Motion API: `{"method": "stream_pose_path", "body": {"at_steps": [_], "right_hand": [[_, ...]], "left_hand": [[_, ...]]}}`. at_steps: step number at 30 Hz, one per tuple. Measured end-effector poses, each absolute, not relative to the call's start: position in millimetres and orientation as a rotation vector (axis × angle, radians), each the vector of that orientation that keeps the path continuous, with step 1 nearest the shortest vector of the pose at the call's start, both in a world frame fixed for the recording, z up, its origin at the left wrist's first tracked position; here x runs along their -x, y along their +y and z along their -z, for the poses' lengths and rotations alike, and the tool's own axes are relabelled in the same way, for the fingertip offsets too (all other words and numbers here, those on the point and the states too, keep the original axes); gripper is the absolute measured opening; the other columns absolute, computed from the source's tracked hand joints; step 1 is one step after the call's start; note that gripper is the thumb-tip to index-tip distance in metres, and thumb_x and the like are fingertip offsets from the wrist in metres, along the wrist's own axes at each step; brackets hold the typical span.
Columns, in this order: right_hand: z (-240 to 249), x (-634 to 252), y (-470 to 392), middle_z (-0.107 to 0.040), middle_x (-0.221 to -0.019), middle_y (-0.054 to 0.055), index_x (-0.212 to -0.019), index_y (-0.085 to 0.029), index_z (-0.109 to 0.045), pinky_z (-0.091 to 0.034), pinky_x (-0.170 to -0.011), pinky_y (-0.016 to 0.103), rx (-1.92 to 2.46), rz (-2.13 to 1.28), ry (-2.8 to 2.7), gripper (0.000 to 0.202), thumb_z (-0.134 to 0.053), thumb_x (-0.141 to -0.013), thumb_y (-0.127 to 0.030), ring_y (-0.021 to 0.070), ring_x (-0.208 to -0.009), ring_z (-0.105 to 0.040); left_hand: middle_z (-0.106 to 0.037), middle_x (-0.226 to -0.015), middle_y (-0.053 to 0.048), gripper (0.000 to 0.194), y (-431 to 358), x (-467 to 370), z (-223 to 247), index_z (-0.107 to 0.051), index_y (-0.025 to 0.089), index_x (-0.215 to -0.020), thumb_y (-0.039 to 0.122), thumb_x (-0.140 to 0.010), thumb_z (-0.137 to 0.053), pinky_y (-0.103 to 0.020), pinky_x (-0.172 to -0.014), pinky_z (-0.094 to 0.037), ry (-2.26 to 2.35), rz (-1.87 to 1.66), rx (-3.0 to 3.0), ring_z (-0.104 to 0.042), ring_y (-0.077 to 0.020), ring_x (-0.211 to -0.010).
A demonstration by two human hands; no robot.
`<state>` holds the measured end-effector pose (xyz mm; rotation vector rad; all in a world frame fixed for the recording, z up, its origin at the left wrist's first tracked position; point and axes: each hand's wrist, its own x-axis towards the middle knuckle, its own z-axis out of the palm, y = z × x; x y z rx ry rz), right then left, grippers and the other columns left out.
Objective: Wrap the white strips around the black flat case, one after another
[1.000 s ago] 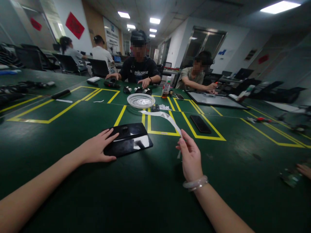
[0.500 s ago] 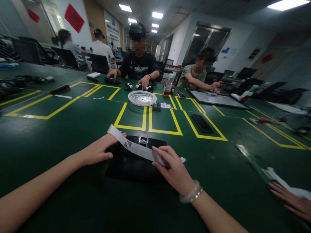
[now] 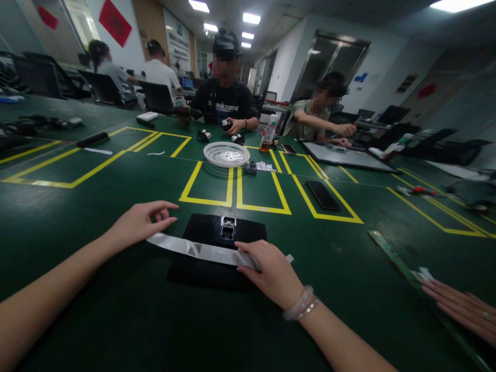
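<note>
A long silvery flat ribbon cable (image 3: 209, 252) with fine lines along it stretches over a black base plate (image 3: 205, 225) on the green table. My right hand (image 3: 267, 263) pinches the cable's right part between thumb and fingers, and a short white end (image 3: 290, 258) sticks out beyond the hand. To the left, my left hand (image 3: 139, 221) is raised with thumb and fingers apart, holding nothing. The cable's left end lies just below that hand's palm; whether they touch I cannot tell. A metal-rimmed socket (image 3: 228, 227) is set in the upper middle of the plate.
Beyond the plate, yellow tape outlines mark the table. A white basket (image 3: 227, 155), a small dark part (image 3: 250, 167) and a phone (image 3: 322, 195) lie ahead. At right, another person's hand (image 3: 461, 310) touches a long green circuit board (image 3: 395, 258). Two people work across the table.
My left hand has moved left and let go of the ribbon cable, whose left end has dropped lower. My right hand keeps its grip. At right, the other person's hand has shifted along the board.
</note>
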<state>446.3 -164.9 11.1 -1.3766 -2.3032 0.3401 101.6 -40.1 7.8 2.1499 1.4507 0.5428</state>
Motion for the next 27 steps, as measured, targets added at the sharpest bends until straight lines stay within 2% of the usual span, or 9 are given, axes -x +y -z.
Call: {"method": "stream_pose_path", "body": {"at_steps": [2, 6, 11, 14, 17, 22, 27], "right_hand": [[-12, -447, -165, -0.07, -0.116, 0.005, -0.129, -0.024, -0.057, -0.052, -0.088, 0.043, 1.375, -0.343, -2.321, 0.045, -0.071, -0.086, -0.02, 0.0239, -0.105, -0.063], [-17, -449, -166, -0.068, -0.119, 0.006, -0.126, -0.023, -0.06, -0.048, -0.088, 0.042, 1.369, -0.257, -2.38, 0.045, -0.075, -0.084, -0.029, 0.0242, -0.106, -0.06], [-28, -450, -170, -0.065, -0.098, 0.004, -0.104, -0.027, -0.072, -0.042, -0.079, 0.04, 1.447, -0.023, -2.48, 0.018, -0.07, -0.088, -0.035, 0.0225, -0.09, -0.056], [-31, -447, -172, -0.063, -0.093, 0.002, -0.1, -0.029, -0.072, -0.04, -0.079, 0.04, 1.45, 0.055, -2.562, 0.013, -0.066, -0.091, -0.035, 0.0219, -0.087, -0.054], [-31, -443, -175, -0.064, -0.093, 0.002, -0.099, -0.027, -0.071, -0.039, -0.082, 0.04, 1.46, 0.094, -2.609, 0.013, -0.065, -0.091, -0.036, 0.0219, -0.088, -0.054], [-33, -438, -180, -0.064, -0.093, 0.004, -0.101, -0.025, -0.07, -0.039, -0.086, 0.041, 1.489, 0.105, -2.63, 0.018, -0.067, -0.089, -0.037, 0.0233, -0.091, -0.055], [-34, -440, -180, -0.065, -0.095, 0.004, -0.102, -0.025, -0.071, -0.04, -0.089, 0.042, 1.457, 0.062, -2.605, 0.019, -0.067, -0.089, -0.038, 0.0233, -0.091, -0.056]], "left_hand": [[-0.068, -0.097, -0.007, 0.05, -45, -107, -12, -0.066, 0.024, -0.119, 0.06, -0.089, -0.051, -0.035, -0.066, -0.05, 1.52, -0.457, -2.392, -0.064, -0.0238, -0.081], [-0.068, -0.114, -0.01, 0.045, -59, -123, -20, -0.068, 0.023, -0.121, 0.053, -0.094, -0.046, -0.044, -0.086, -0.048, 1.316, -0.384, -2.807, -0.063, -0.0289, -0.103], [-0.06, -0.136, -0.005, 0.046, -86, -151, -17, -0.055, 0.029, -0.138, 0.04, -0.094, -0.054, -0.041, -0.099, -0.045, 0.767, -0.249, -2.945, -0.058, -0.0246, -0.12], [-0.06, -0.137, -0.006, 0.052, -101, -166, -14, -0.052, 0.025, -0.141, 0.038, -0.091, -0.06, -0.039, -0.098, -0.045, 0.523, -0.23, -2.981, -0.057, -0.0239, -0.122], [-0.061, -0.136, -0.007, 0.05, -107, -172, -11, -0.055, 0.021, -0.137, 0.04, -0.09, -0.06, -0.038, -0.096, -0.045, 0.432, -0.243, -3.018, -0.057, -0.0244, -0.121], [-0.064, -0.13, -0.006, 0.046, -106, -173, -9, -0.059, 0.022, -0.132, 0.039, -0.089, -0.062, -0.037, -0.094, -0.045, 0.45, -0.276, -3.01, -0.06, -0.0241, -0.116], [-0.06, -0.136, -0.004, 0.047, -105, -172, -12, -0.058, 0.026, -0.132, 0.044, -0.088, -0.063, -0.041, -0.102, -0.043, 0.525, -0.25, -2.948, -0.058, -0.0242, -0.12]]}}
